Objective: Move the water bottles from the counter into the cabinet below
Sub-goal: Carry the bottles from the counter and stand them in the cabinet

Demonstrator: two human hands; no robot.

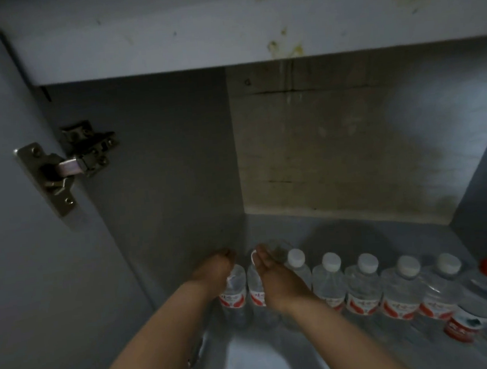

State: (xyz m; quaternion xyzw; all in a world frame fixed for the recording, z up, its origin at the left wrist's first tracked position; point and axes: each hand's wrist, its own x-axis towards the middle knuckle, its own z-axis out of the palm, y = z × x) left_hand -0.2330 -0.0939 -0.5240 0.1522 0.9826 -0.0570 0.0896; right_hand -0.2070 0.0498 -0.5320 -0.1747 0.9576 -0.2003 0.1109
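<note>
The open cabinet (336, 152) fills most of the frame, its grey floor running across the lower half and a stained, bare back panel at centre right. The cabinet door (22, 262) stands swung open along the left edge, with a metal hinge (64, 167) at mid left. A row of clear water bottles (363, 288) with white caps and red labels stands upright on the cabinet floor, from lower centre to the lower right corner, each just beside the next; a red-capped bottle (481, 290) sits at the far right end. Two bare forearms reach in from the bottom edge. The left hand (213, 271) covers the top of the leftmost bottle (234, 297), fingers curled down over its cap. The right hand (277, 278) rests against the second bottle (256, 292), fingers loosely bent and slightly apart beside its white cap; whether it grips is unclear.
</note>
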